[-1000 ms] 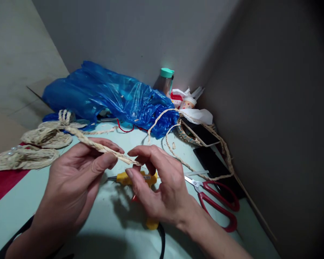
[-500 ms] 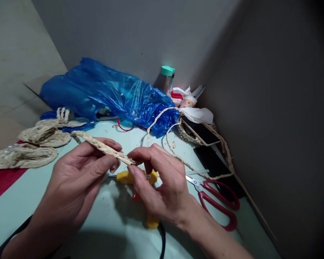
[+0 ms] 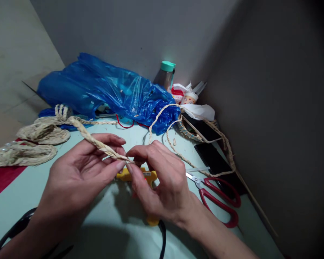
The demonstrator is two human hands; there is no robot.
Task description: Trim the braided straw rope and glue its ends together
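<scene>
A pale braided straw cord runs from a looped end at the upper left down to my two hands. My left hand holds the braid between thumb and fingers near its tip. My right hand pinches the braid's very end, thumb and forefinger closed on it. Both hands hover just above a yellow glue gun that lies on the pale green table; its black cable runs off toward me.
Red-handled scissors lie to the right beside a dark phone. A thin straw cord loops near a small woven basket. Behind are a blue plastic bag, a green-capped bottle and woven straw pieces on the left.
My left hand has slid along the braid toward its tip, closer to my right hand. The braid's looped end shifted slightly. The view tilted a little.
</scene>
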